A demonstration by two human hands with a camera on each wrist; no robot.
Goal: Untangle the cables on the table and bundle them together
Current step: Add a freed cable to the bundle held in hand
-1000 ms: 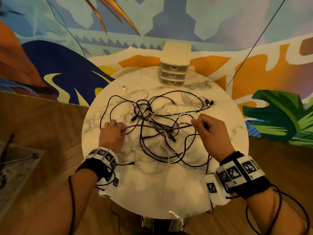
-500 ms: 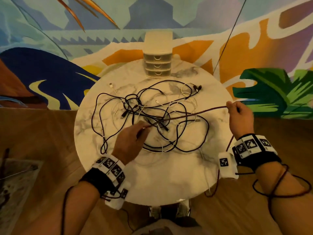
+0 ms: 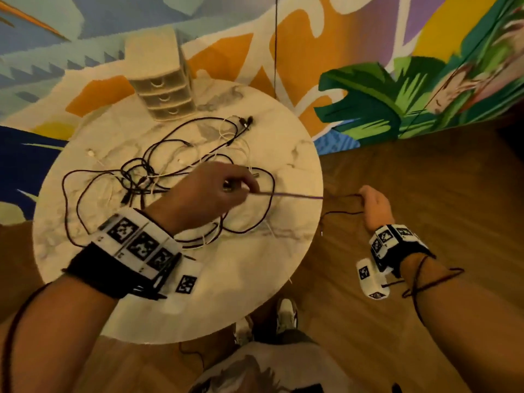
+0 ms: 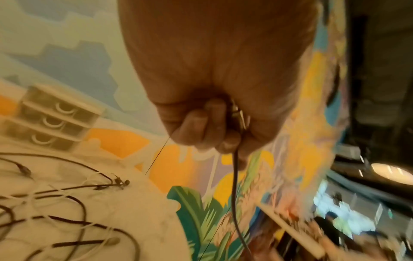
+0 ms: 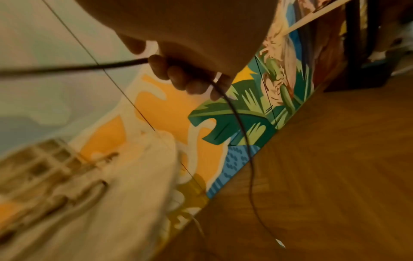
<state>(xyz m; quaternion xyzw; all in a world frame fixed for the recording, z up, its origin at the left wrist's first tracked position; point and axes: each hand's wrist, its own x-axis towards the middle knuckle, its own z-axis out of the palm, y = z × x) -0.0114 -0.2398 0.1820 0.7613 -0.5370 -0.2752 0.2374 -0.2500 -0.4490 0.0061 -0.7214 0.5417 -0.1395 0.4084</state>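
Observation:
A tangle of black and white cables (image 3: 158, 177) lies on the round marble table (image 3: 226, 293). My left hand (image 3: 238, 188) hovers over the tangle's right side and grips one end of a dark maroon cable (image 3: 286, 195). In the left wrist view its curled fingers (image 4: 201, 127) hold the cable beside a metal plug (image 4: 238, 113). The cable runs taut to my right hand (image 3: 368, 199), which is past the table's right edge, over the floor. That hand's fingers (image 5: 178, 76) are curled round the cable (image 5: 67, 68), and the rest of it hangs down to the floor.
A small cream three-drawer unit (image 3: 163, 83) stands at the table's far edge. A painted mural wall rises behind the table. Wooden floor (image 3: 425, 180) surrounds it. A thin black line (image 3: 275, 46) hangs down in front of the wall.
My right hand has pulled the maroon cable rightward, off the table and out over the floor. My left hand has followed it across the tangle to the right.

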